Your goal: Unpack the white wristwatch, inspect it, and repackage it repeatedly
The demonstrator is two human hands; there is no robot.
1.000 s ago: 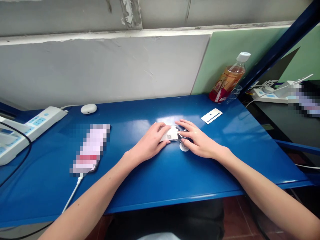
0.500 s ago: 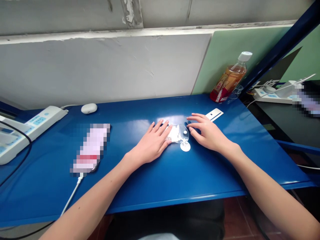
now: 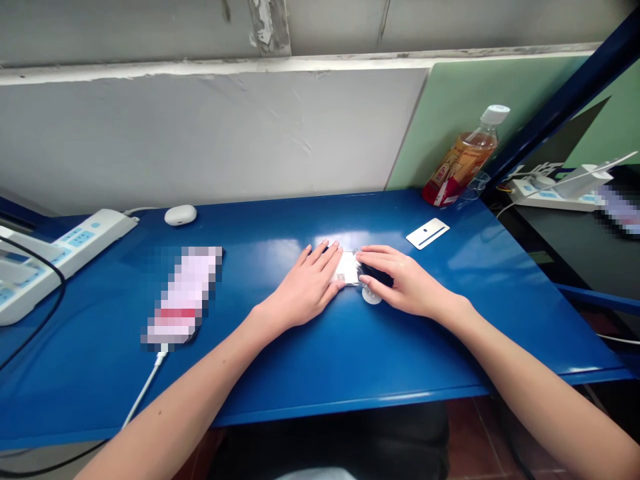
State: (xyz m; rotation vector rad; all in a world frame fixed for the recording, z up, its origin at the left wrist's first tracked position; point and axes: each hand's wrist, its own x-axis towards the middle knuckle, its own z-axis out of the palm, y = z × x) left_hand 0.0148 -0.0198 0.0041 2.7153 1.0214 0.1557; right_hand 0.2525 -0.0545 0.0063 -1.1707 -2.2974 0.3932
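My left hand (image 3: 311, 283) lies flat, its fingers stretched out over the left part of a small white packet (image 3: 347, 268) on the blue table. From the other side my right hand (image 3: 400, 280) reaches over the packet's right end. Its fingers are near the upper right corner and its thumb is lower down, with a gap between them. Below that thumb a round whitish disc (image 3: 371, 295) shows in part. The clear plastic piece at the packet's right end is mostly covered by my right hand.
On the blue table (image 3: 320, 373) lie a white slotted plate (image 3: 428, 233), a white earbud case (image 3: 181, 215) and a pixelated phone (image 3: 183, 293) on a white cable. A power strip (image 3: 70, 257) sits at the left. A drink bottle (image 3: 463, 160) leans at the back right.
My right hand has moved left and over the packet's right end, covering the clear piece and part of the disc. The slotted plate now shows whole. My left hand stays put.
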